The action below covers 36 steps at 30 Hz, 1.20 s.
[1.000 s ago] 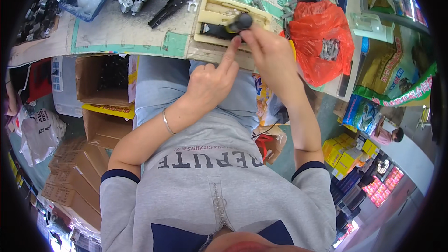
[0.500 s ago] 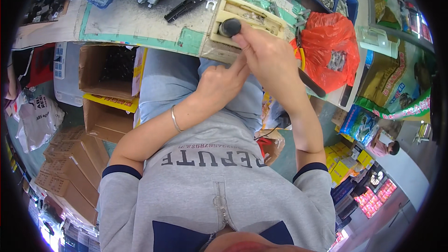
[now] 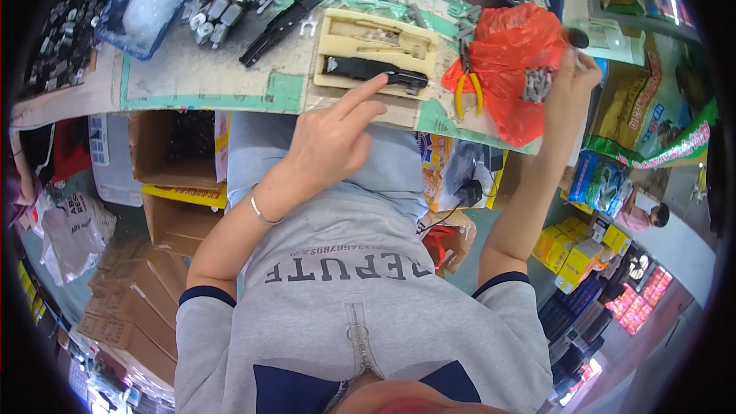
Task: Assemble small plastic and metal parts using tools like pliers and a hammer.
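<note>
Black part [image 3: 359, 70] touching left hand [image 3: 326, 142].

The black elongated part [image 3: 356, 69] lies lengthwise, left to right, in the near recess of the cream fixture [image 3: 368, 51]. Its left portion is broad and smooth; its right portion is narrower and stepped. One of my left fingers [image 3: 372, 87] rests at its upper face, right of centre. The fixture is a rectangular, stained block, positioned by the near edge of the surface [image 3: 195, 65]; its far recess is exposed. Well to the right, my right fingers [image 3: 589, 72] grip the tool [image 3: 578, 38]: rounded black end protruding, remainder hidden.
</note>
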Tool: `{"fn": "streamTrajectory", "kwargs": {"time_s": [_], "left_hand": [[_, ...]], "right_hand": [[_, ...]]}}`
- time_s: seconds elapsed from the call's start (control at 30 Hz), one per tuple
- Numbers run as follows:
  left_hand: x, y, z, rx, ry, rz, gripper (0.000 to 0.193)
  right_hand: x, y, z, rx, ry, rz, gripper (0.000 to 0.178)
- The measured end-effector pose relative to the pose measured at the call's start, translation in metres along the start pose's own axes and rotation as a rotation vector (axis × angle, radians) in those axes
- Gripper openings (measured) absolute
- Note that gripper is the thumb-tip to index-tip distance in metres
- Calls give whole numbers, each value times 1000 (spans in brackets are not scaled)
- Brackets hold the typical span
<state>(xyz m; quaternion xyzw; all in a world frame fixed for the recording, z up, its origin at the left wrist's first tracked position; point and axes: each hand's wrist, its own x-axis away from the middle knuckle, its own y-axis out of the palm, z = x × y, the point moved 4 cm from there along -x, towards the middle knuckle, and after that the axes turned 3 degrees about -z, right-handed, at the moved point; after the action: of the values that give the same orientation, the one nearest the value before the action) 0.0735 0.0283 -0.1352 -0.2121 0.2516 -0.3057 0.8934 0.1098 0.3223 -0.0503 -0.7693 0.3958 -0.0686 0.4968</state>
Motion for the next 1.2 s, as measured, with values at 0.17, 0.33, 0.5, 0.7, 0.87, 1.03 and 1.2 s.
{"fn": "streamTrajectory", "kwargs": {"time_s": [0.17,0.33,0.5,0.7,0.87,1.03,1.2], "left_hand": [[-36,-15,10,-312,86,-32,34],[-50,-7,-3,-443,151,-112,35],[-53,-12,-5,276,-165,-66,32],[-53,-12,-12,1011,-553,-136,33],[-54,-13,-1,1050,-567,-51,35],[-57,-18,7,983,-394,-64,32],[-59,-34,29,341,-123,132,24]], "right_hand": [[-26,-19,81,283,105,-95,47],[40,-10,4,-78,-81,-233,15],[90,53,-7,165,-169,-510,26],[71,54,-10,274,-117,-484,29],[63,10,4,-624,-100,-447,26],[72,35,-15,-1501,201,-1041,17],[98,24,-56,-855,-254,-976,23]]}}
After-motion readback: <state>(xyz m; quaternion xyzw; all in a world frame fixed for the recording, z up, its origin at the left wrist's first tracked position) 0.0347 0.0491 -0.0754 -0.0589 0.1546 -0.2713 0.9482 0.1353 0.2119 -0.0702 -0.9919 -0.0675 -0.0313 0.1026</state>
